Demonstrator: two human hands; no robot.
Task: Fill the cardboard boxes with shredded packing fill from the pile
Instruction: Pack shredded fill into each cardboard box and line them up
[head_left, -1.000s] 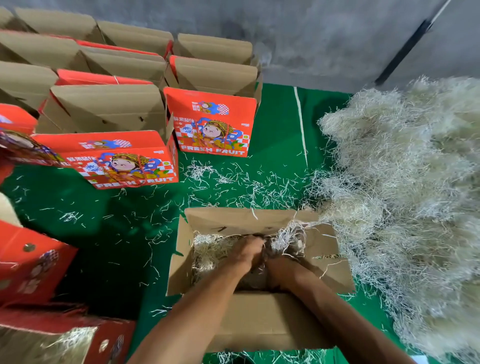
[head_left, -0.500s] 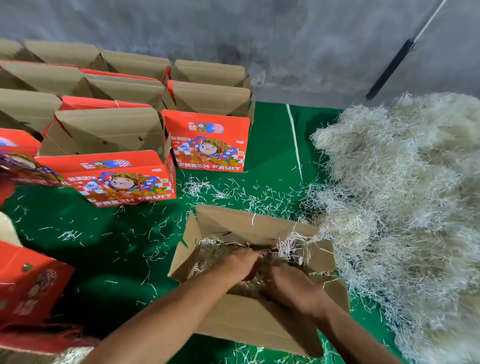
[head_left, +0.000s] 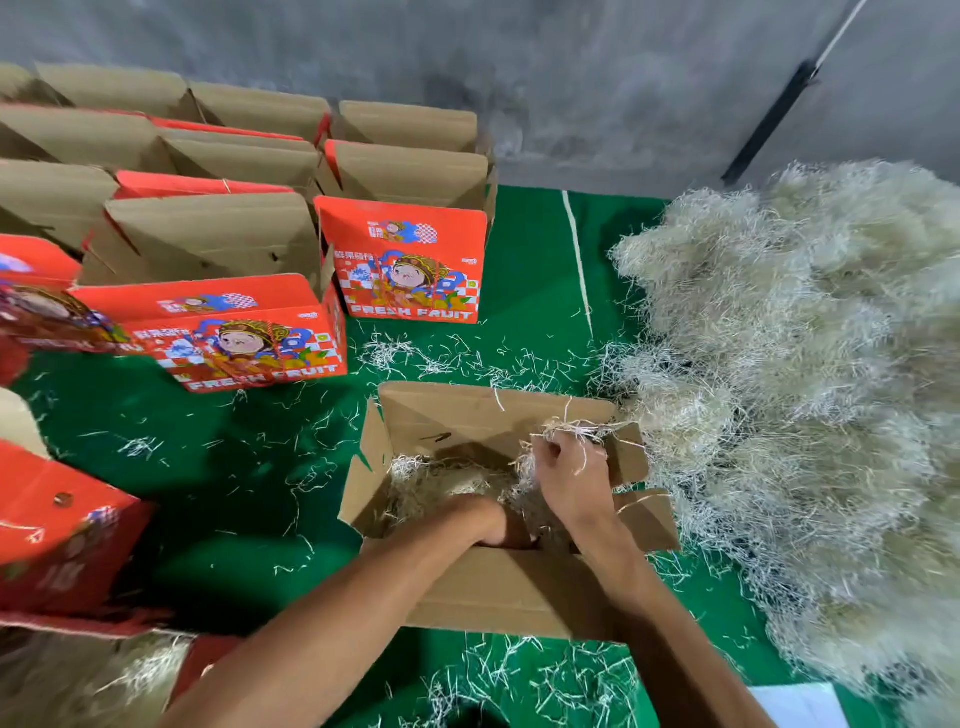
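Observation:
An open cardboard box (head_left: 457, 415) sits on the green floor cover right in front of me, with pale shredded fill (head_left: 441, 480) inside. My left hand (head_left: 493, 519) reaches down into the box, its fingers hidden by the near wall and the fill. My right hand (head_left: 569, 475) is raised at the box's far right corner, closed on a tuft of shredded fill (head_left: 576, 430). The big pile of shredded fill (head_left: 810, 389) lies just right of the box.
Several open red "FRESH FRUIT" boxes (head_left: 405, 265) stand in rows at the back left. More red boxes (head_left: 57, 525) sit at the near left, one showing fill. Loose strands litter the green cover (head_left: 218, 467). A grey wall (head_left: 519, 62) runs behind.
My right hand has lifted out of the box to its far right corner and closed on a tuft of fill. My left hand stays pressed down inside. The view has tilted up slightly.

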